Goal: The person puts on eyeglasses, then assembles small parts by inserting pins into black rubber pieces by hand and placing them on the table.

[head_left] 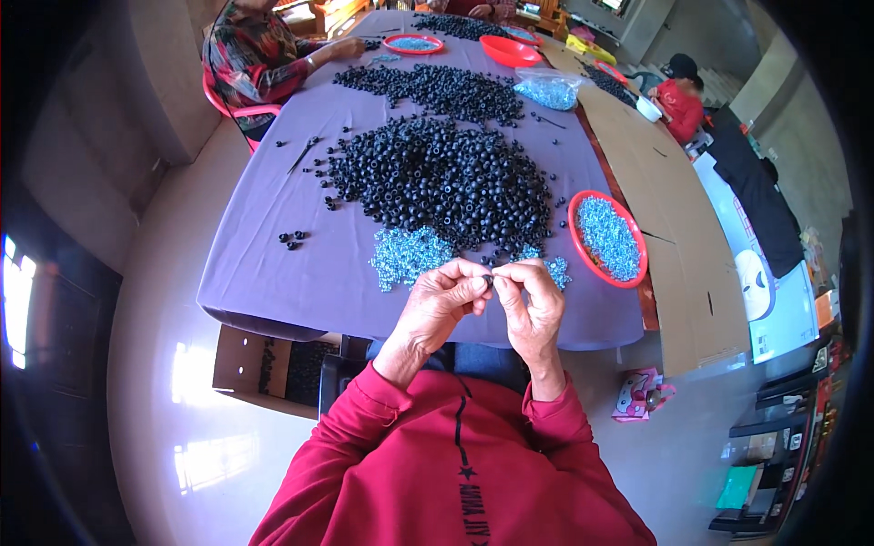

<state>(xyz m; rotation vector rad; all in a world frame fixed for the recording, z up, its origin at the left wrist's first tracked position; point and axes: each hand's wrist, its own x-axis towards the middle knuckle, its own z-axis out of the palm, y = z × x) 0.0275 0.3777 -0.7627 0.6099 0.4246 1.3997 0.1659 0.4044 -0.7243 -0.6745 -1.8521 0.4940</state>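
Close together at the near edge of the table, my two hands meet over one small black bead-like piece [489, 280]. My left hand [435, 305] pinches it between thumb and fingertips. The thumb and forefinger of my right hand [535, 309] are closed right beside it; anything between them is too small to make out. Just beyond my hands lies a small heap of light blue bits [407, 257], with more partly hidden behind my right fingers. Behind that spreads a large pile of round black pieces [437, 173], many showing a hole.
A red-rimmed dish [572, 227] of blue bits stands at right on the purple tablecloth [264, 246]. Farther back are a second black pile [437, 89], a clear bag of blue bits [548, 91] and a red bowl [510, 52]. Other people sit around the table.
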